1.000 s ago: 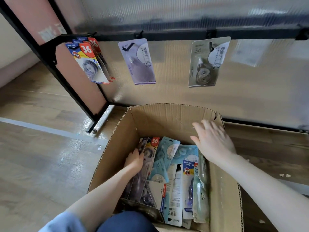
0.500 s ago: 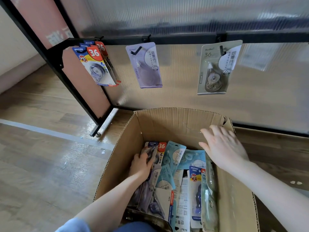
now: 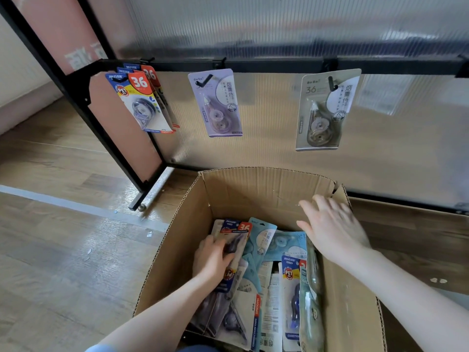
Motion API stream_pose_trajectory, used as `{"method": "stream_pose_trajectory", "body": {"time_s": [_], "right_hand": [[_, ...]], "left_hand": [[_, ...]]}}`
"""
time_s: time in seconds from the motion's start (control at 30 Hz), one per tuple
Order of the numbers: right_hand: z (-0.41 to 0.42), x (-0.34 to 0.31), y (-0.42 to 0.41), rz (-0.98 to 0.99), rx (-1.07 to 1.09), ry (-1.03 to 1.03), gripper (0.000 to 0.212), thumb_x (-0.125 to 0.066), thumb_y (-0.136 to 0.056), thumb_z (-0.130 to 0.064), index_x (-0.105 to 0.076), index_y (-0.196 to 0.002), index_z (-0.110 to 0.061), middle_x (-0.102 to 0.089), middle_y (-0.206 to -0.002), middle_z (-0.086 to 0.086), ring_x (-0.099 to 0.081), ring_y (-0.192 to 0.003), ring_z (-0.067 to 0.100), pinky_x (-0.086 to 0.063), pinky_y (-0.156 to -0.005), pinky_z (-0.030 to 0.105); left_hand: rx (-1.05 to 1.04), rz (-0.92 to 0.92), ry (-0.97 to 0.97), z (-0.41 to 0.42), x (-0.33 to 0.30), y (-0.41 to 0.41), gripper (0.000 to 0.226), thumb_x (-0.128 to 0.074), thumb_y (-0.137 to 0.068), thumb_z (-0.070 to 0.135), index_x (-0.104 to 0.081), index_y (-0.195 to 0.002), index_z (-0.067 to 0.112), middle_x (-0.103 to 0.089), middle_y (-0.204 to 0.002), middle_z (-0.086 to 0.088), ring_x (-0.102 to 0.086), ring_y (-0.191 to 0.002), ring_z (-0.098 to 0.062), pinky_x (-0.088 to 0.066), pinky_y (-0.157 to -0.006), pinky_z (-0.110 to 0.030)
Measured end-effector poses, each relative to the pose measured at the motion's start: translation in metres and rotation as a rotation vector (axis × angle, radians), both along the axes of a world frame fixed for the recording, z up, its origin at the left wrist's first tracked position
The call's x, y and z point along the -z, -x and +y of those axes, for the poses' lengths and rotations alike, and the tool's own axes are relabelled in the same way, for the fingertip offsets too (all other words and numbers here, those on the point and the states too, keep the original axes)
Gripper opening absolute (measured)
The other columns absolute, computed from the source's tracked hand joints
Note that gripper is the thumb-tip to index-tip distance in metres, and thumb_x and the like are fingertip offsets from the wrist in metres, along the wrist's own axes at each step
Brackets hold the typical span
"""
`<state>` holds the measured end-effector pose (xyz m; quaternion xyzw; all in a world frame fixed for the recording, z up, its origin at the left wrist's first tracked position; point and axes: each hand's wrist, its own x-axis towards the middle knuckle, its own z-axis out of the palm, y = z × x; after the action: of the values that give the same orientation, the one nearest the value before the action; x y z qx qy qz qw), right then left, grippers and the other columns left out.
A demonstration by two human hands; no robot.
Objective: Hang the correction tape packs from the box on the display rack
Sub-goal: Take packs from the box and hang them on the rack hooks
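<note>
Inside the cardboard box, near its left wall, the left hand grasps a blue-and-red "36" correction tape pack, its long axis running toward the box's far wall, header end pointing away from the person. The right hand hovers with relaxed, spread fingers over the far right corner. Three groups of packs hang from the display rack.
</note>
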<state>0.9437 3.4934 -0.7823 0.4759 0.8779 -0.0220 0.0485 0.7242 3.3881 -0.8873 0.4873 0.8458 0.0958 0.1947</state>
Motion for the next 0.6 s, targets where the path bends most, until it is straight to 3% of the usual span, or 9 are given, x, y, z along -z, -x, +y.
{"method": "stream_pose_trajectory", "body": {"time_s": [0.07, 0.23, 0.43, 0.6], "right_hand": [[0.0, 0.001, -0.001, 0.001, -0.005, -0.002, 0.046, -0.029, -0.1, -0.043, -0.029, -0.141, -0.023, -0.034, -0.143, 0.007, -0.035, -0.132, 0.025, -0.026, -0.109, 0.038], [-0.001, 0.001, -0.001, -0.003, -0.024, 0.005, 0.047, -0.029, -0.1, -0.042, -0.029, -0.142, -0.022, -0.035, -0.142, 0.007, -0.036, -0.131, 0.025, -0.026, -0.108, 0.038], [0.0, 0.003, 0.001, -0.025, -0.037, 0.002, 0.044, -0.029, -0.1, -0.042, -0.032, -0.139, -0.021, -0.042, -0.135, 0.006, -0.041, -0.125, 0.024, -0.03, -0.104, 0.036], [0.001, 0.008, 0.006, -0.017, 0.003, 0.045, 0.044, -0.033, -0.099, -0.044, -0.037, -0.136, -0.02, -0.047, -0.131, 0.006, -0.045, -0.121, 0.025, -0.035, -0.101, 0.036]], "left_hand": [[-0.025, 0.009, 0.081, 0.004, 0.001, 0.0, 0.044, -0.059, -0.091, 0.038, -0.047, -0.131, 0.026, -0.038, -0.135, -0.005, -0.038, -0.124, -0.023, -0.04, -0.102, -0.034], [-0.217, -0.312, 0.143, 0.011, 0.007, 0.005, 0.077, -0.073, -0.081, 0.034, -0.03, -0.142, 0.019, -0.045, -0.138, -0.007, -0.048, -0.124, -0.024, -0.044, -0.098, -0.037], [-0.333, -0.35, -0.009, 0.011, -0.002, 0.005, 0.1, -0.088, -0.061, 0.03, -0.028, -0.14, 0.024, -0.041, -0.129, -0.005, -0.049, -0.118, -0.023, -0.044, -0.095, -0.035], [-0.254, -0.591, -0.231, 0.005, -0.011, -0.003, 0.088, -0.088, -0.063, 0.021, -0.033, -0.131, 0.021, -0.057, -0.112, 0.007, -0.058, -0.102, -0.01, -0.048, -0.088, -0.027]]}}
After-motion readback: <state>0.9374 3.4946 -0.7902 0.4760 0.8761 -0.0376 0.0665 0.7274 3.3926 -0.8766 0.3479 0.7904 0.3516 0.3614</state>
